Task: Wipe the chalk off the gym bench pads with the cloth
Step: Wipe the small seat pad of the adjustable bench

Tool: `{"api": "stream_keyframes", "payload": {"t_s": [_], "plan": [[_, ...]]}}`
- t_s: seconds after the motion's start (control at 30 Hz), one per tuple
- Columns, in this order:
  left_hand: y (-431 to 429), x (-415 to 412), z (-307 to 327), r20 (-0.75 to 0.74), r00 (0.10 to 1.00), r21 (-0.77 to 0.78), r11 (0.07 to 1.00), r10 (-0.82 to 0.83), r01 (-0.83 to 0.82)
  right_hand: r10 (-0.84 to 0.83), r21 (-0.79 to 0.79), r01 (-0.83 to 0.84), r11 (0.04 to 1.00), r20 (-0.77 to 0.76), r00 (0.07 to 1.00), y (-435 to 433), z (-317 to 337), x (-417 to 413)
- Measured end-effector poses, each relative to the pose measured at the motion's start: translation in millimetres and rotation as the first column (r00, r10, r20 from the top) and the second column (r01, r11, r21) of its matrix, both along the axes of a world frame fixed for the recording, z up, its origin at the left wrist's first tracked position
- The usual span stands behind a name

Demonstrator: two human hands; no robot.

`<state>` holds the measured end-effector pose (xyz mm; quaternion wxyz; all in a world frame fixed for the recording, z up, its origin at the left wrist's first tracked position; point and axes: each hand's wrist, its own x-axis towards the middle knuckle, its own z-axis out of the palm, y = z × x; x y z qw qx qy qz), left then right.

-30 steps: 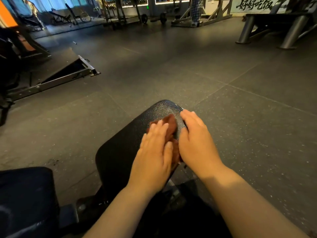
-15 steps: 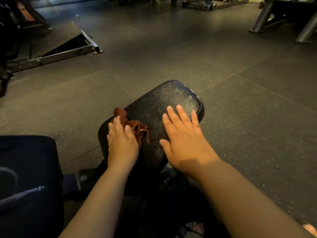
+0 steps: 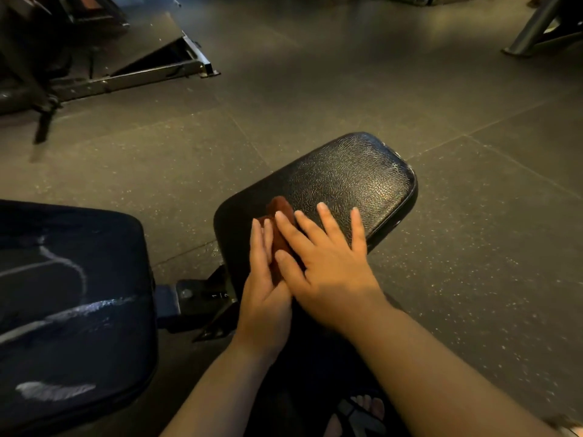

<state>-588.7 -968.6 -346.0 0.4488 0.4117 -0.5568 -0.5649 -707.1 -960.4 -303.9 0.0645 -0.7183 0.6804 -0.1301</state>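
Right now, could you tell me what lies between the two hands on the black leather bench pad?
A folded rust-brown cloth sits between the left hand and the right hand, as the head view shows.

Single wide-angle view from a camera worn on the person's head, facing forward and steeply down. It sits close over the small bench pad (image 3: pixel 347 175), which holds the centre of the frame. Both forearms enter from the bottom edge, with the left hand (image 3: pixel 265 279) and right hand (image 3: pixel 331 272) near the lens. A sandalled foot (image 3: pixel 362 408) shows almost straight below. The larger pad (image 3: pixel 72 294) fills the lower left, and the gym floor (image 3: pixel 473 216) runs away to a machine frame (image 3: pixel 142 70) at top left.
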Motion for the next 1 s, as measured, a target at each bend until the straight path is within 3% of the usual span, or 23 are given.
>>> {"api": "stream_keyframes", "payload": {"t_s": [0.07,0.17,0.27,0.37,0.47,0.6,0.7,0.9,1.0], "plan": [[4.4,9.2,1.8,-0.166,0.986,0.026,1.0,-0.005,0.01,-0.014,-0.022,0.012,1.0,-0.066,0.998,-1.8,-1.5,0.6],[5.5,15.2,-3.2,-0.196,0.965,0.044,0.985,0.174,-0.168,0.021,-0.016,-0.024,1.0,-0.142,0.99,-4.5,-3.7,7.1],[-0.1,8.3,-9.3,0.03,0.945,0.002,0.946,0.325,-0.325,0.052,-0.063,-0.062,0.996,-0.15,0.987,-10.5,0.7,6.5],[-2.0,1.3,-13.9,0.292,0.903,-0.141,0.948,0.315,-0.286,-0.135,-0.225,0.101,0.969,-0.143,0.98,-17.2,8.4,-18.7],[-3.0,-0.1,-17.9,0.401,0.834,-0.274,0.919,0.378,-0.285,-0.274,-0.301,0.23,0.925,-0.112,0.955,-22.6,11.4,-33.2],[-6.1,0.5,-24.0,0.424,0.81,-0.321,0.903,0.406,-0.284,-0.07,-0.237,0.071,0.969,0.015,0.997,-19.5,-0.8,-9.4],[-8.9,0.9,-29.7,0.414,0.796,-0.312,0.891,0.441,-0.331,0.107,-0.188,-0.119,0.975,-0.074,0.992,-6.9,-9.0,-4.3],[-5.1,-2.2,-27.4,0.433,0.794,-0.323,0.895,0.428,-0.306,-0.126,-0.245,0.098,0.964,-0.098,0.987,-16.9,6.7,-30.5],[-4.3,-1.3,-26.3,0.426,0.799,-0.307,0.899,0.424,-0.313,-0.113,-0.188,0.092,0.978,-0.103,0.988,-16.5,-1.4,-1.3]]}}
